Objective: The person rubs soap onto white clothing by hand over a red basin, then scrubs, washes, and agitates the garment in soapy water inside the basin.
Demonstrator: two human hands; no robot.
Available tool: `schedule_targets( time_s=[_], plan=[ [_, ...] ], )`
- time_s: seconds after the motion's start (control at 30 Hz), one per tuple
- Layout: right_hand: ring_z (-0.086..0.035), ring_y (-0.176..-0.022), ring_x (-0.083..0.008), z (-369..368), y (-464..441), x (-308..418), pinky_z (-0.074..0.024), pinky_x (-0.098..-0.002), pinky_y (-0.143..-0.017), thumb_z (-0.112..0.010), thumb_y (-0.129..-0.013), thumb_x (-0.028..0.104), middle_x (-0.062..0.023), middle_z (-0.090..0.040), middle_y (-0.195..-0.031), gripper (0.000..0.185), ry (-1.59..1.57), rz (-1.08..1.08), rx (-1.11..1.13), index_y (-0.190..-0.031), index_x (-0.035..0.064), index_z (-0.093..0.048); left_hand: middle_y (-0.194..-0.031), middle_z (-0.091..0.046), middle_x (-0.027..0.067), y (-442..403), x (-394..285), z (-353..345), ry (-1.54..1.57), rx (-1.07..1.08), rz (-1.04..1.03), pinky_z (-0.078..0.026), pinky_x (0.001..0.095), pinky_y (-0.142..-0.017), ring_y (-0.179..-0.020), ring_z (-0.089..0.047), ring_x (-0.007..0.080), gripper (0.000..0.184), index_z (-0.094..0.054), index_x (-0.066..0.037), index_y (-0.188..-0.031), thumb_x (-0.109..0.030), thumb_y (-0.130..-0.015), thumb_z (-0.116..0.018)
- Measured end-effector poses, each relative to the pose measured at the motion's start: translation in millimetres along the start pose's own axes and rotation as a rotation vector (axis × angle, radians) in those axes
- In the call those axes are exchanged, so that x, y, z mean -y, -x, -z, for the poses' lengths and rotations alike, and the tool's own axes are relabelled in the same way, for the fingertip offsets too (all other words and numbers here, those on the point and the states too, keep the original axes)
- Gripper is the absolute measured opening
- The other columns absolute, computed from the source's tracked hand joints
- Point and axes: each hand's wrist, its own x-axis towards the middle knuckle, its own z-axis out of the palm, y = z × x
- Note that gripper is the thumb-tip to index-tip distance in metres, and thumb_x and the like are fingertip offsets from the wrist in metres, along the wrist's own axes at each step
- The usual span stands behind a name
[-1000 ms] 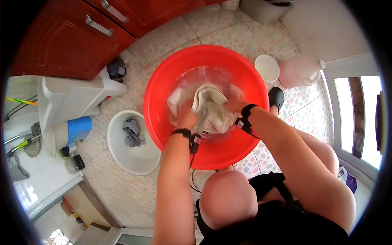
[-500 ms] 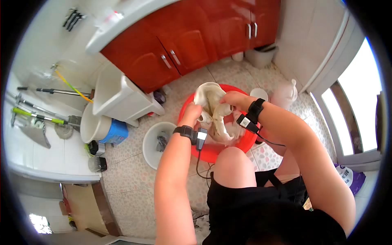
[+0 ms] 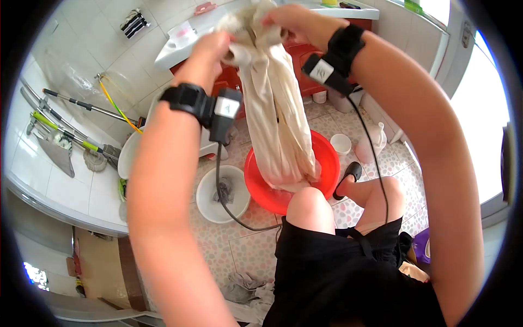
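Observation:
A pair of wet cream trousers (image 3: 272, 109) hangs stretched upright in front of me, its lower end resting in the red basin (image 3: 330, 163). My left hand (image 3: 211, 52) is closed on the upper left edge of the cloth. At the upper right edge my right hand (image 3: 291, 22) grips the same trousers, with its fingertips partly hidden by fabric. Some water shows in the basin near my knee. Each of my wrists carries a black strap with a cabled device.
Left of the basin stands a white bucket (image 3: 210, 204) with dark cloth inside. A white cup (image 3: 341, 144) and a pale jug (image 3: 373, 143) are on the right. Red cabinets (image 3: 305, 60) lie behind. Crumpled laundry (image 3: 245, 289) is on the floor, and mops (image 3: 81, 103) lean at the left.
Both hands have risen from the basin towards the counter, pulling the trousers up. The bundled cloth now hangs out at length. My view has tilted up slightly.

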Motion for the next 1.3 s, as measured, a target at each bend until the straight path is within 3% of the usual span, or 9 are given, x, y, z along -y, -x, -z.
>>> schedule_targets(
  time_s=[0.07,0.3,0.4,0.6,0.9,0.93,1.0,1.1,1.3],
  plan=[
    [-0.057,-0.057,-0.0239,17,-35,17,-0.0454,-0.0369,-0.049,-0.059,-0.073,0.019,-0.0126,-0.060,-0.068,0.017,0.255,0.089,0.051,-0.078,0.0043,-0.064,-0.099,-0.057,0.0146,26,-46,-6,0.121,-0.037,-0.073,-0.050,0.0375,-0.076,-0.085,-0.059,0.0259,0.026,-0.054,0.002,-0.102,-0.015,-0.082,-0.053],
    [-0.056,-0.056,-0.0203,29,-17,10,-0.0428,-0.0350,-0.046,-0.059,-0.076,0.020,-0.0094,-0.059,-0.066,0.018,0.137,0.070,0.030,-0.079,0.0032,-0.064,-0.094,-0.060,0.0115,20,-46,-10,0.008,0.021,-0.099,-0.050,0.0346,-0.075,-0.087,-0.060,0.0225,0.025,-0.057,0.000,-0.101,-0.017,-0.083,-0.053],
    [-0.057,-0.071,-0.0155,18,20,-30,-0.0462,-0.0314,-0.063,-0.060,-0.078,0.023,-0.0053,-0.062,-0.082,0.027,0.121,-0.019,0.110,-0.096,0.0034,-0.062,-0.091,-0.062,0.0118,5,11,-18,-0.145,0.051,0.056,-0.048,0.0356,-0.074,-0.083,-0.061,0.0237,0.025,-0.058,0.002,-0.100,-0.016,-0.083,-0.053],
    [-0.061,-0.073,-0.0200,2,28,-189,-0.0499,-0.0359,-0.062,-0.056,-0.078,0.022,-0.0114,-0.063,-0.082,0.032,0.176,-0.174,0.337,-0.104,0.0032,-0.059,-0.085,-0.064,0.0127,36,154,-50,-0.201,0.264,0.120,-0.047,0.0353,-0.069,-0.073,-0.061,0.0223,0.026,-0.060,0.002,-0.098,-0.011,-0.076,-0.055],
    [-0.061,-0.082,-0.0360,-41,81,-442,-0.0467,-0.0403,-0.075,-0.053,-0.078,0.023,-0.0230,-0.061,-0.090,0.035,0.439,-0.214,0.461,-0.109,0.0066,-0.055,-0.112,-0.051,0.0234,85,433,-123,-0.710,0.382,0.127,-0.043,0.0440,-0.087,-0.103,-0.051,0.0401,0.050,-0.042,-0.008,-0.125,-0.011,-0.076,-0.052],
    [-0.057,-0.094,-0.0352,-44,86,-459,-0.0461,-0.0425,-0.079,-0.052,-0.078,0.025,-0.0220,-0.057,-0.104,0.043,0.436,-0.329,0.523,-0.118,0.0116,-0.048,-0.119,-0.046,0.0227,93,444,-130,-0.731,0.352,-0.013,-0.041,0.0433,-0.090,-0.108,-0.047,0.0407,0.053,-0.040,-0.009,-0.127,-0.011,-0.076,-0.053],
    [-0.053,-0.106,-0.0344,-57,101,-495,-0.0455,-0.0447,-0.083,-0.051,-0.078,0.027,-0.0211,-0.052,-0.118,0.052,0.426,-0.462,0.598,-0.128,0.0166,-0.041,-0.139,-0.022,0.0204,100,462,-143,-0.630,0.535,0.400,-0.031,0.0476,-0.100,-0.125,-0.029,0.0399,0.060,-0.035,-0.012,-0.133,-0.012,-0.076,-0.054],
    [0.003,-0.135,-0.0388,-70,112,-543,-0.0173,-0.0638,-0.099,-0.061,-0.073,0.045,-0.0146,0.015,-0.147,0.089,0.744,-0.668,0.683,-0.142,0.0290,-0.008,-0.147,0.012,0.0128,110,486,-158,-1.039,0.551,0.380,-0.015,0.0633,-0.101,-0.135,-0.002,0.0372,0.070,-0.028,-0.016,-0.138,-0.022,-0.076,-0.060],
    [0.001,-0.135,-0.0401,-93,106,-584,-0.0135,-0.0688,-0.096,-0.064,-0.067,0.054,-0.0190,0.008,-0.146,0.100,0.887,-0.520,0.685,-0.143,0.0238,-0.006,-0.147,0.004,0.0158,98,547,-166,-1.116,0.604,0.363,-0.015,0.0624,-0.101,-0.134,-0.004,0.0391,0.075,-0.043,-0.011,-0.130,-0.047,-0.069,-0.067]
  ],
)
